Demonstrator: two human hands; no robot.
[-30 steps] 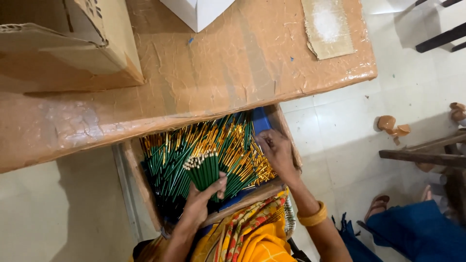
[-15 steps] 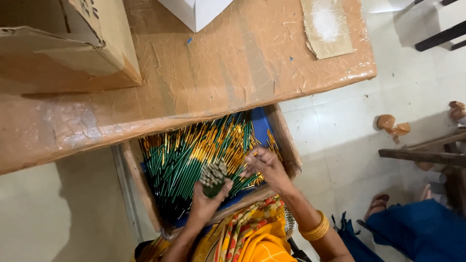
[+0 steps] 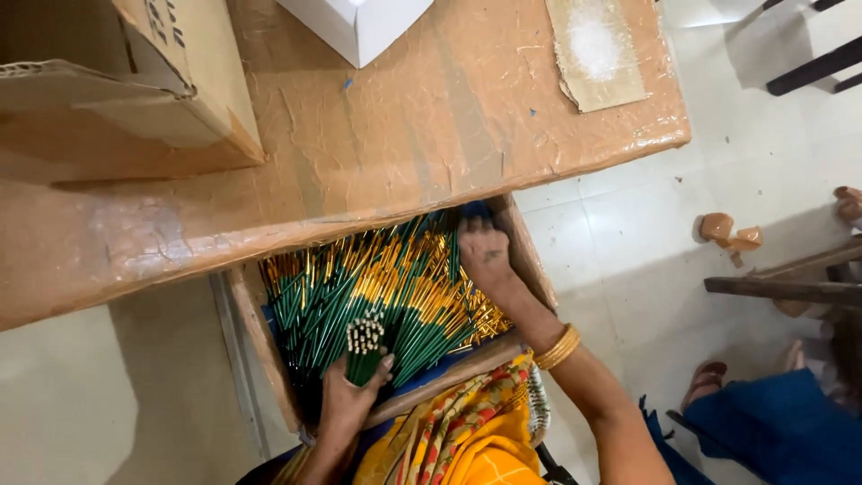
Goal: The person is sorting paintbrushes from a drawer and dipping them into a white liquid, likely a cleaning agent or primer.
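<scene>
the green pencils (image 3: pixel 386 296) lie in a big loose heap inside a wooden tray (image 3: pixel 260 341) that sits low, half under the edge of the brown table (image 3: pixel 404 126), just in front of the person's lap. each pencil looks light, thin and stiff, with a smooth painted body, so i judge that a single one slips easily and a loose handful can slide apart. a bundle is best taken around its middle, with the fingers wrapped all the way round and the ends kept level.

the left hand (image 3: pixel 350 395) is closed around a small bundle of pencils (image 3: pixel 365 346). it holds the bundle upright at the near side of the tray, and the pale cut ends point up toward the camera. the fingers are curled tight, with the thumb across the front.

the right hand (image 3: pixel 485 256) rests at the far right side of the tray, on top of the heap. the fingers bend down into the pencils and are only a little open. i cannot tell if it already has some pencils in its hold or only touches them. a gold bangle (image 3: pixel 557 348) is on this wrist.

on the table stand a cardboard box (image 3: pixel 126 81) at the left and a white box (image 3: pixel 359 27) at the far edge.
</scene>
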